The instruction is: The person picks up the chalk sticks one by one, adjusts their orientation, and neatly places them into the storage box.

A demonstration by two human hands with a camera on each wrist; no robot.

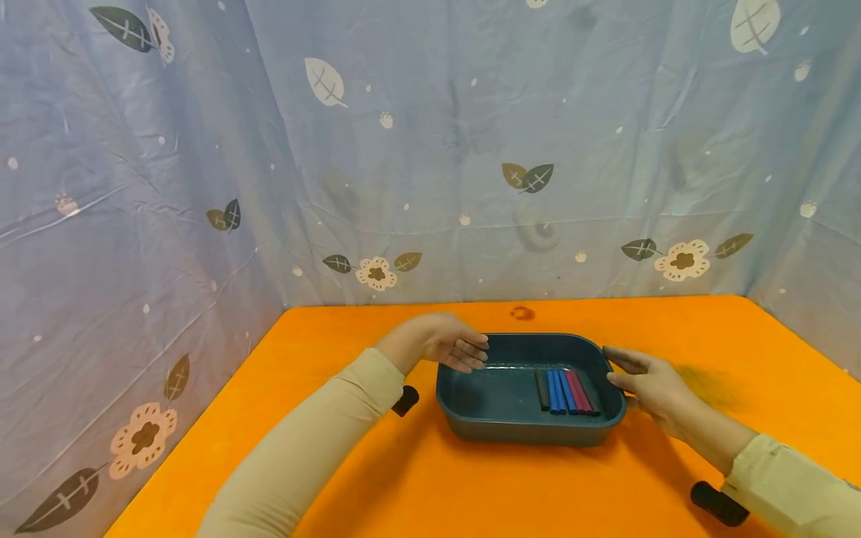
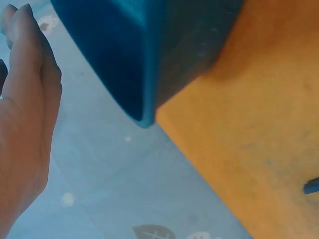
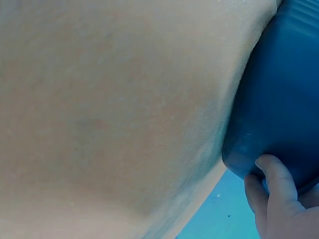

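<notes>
A dark blue-green plastic basin [image 1: 464,431], rectangular with rounded corners, stands on the orange table. On its floor, toward the right end, several slim sticks [image 1: 566,392] lie side by side; they are dark, blue and magenta, and I cannot tell their kind. My right hand [image 1: 655,385] holds the basin's right end, thumb at the rim and other fingers against the outer wall in the right wrist view. Over the basin's left end hovers my left hand [image 1: 452,345], its fingers relaxed and holding nothing. In the left wrist view that hand is apart from the basin wall [image 2: 184,55].
The orange tabletop [image 1: 538,493] extends around the basin, with a reddish stain [image 1: 522,314] behind it. A pale blue curtain [image 1: 444,149] with leaves and flowers encloses the back and sides. Dark devices sit at my left wrist [image 1: 406,401] and right wrist [image 1: 720,504].
</notes>
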